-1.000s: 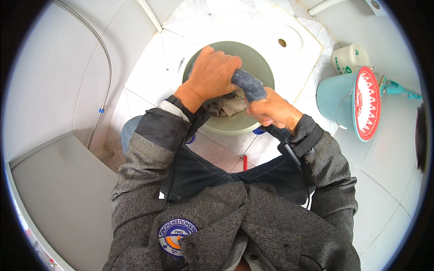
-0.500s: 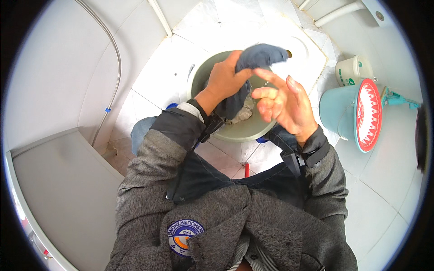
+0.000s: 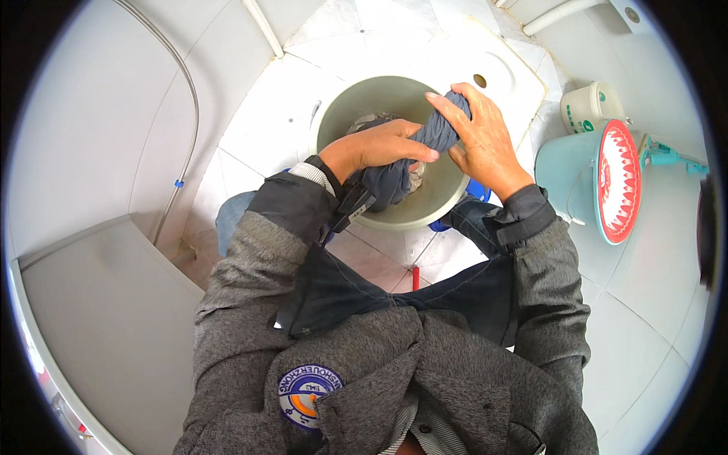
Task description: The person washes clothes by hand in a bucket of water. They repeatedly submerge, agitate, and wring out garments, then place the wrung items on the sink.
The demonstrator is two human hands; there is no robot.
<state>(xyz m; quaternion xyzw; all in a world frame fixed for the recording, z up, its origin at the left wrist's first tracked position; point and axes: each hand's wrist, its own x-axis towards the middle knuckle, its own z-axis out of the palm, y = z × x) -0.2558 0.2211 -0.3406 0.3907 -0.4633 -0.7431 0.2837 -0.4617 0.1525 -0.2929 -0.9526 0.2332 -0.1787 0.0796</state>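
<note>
Red rod: stands out on the near side of the tub, just clear of its rim.
Left hand: over the middle of the tub; its grip is narrow, thumb and fingers closed on the blue-grey cloth.
Right hand: above the tub's right rim; its grip is half-curled about the cloth's upper end, and from here I can't tell how firmly it presses.
Blue-grey cloth: bunched into a thick roll between the hands, slanting up to the right over the tub; the rest droops inside it.
Tub: round, grey-green, with a paler beige cloth lying partly hidden under the blue-grey one.
Step in hand: gathering the cloth for a wring, I'd judge; the roll looks only loosely twisted.
Next move calls for: the right fingers wrapped fully round, both hands turning opposite ways, the roll kept above the tub so drips land inside.
Teal bucket: right of the tub, apart from it.
White pail: farther off, beyond the tub's right side.
</note>
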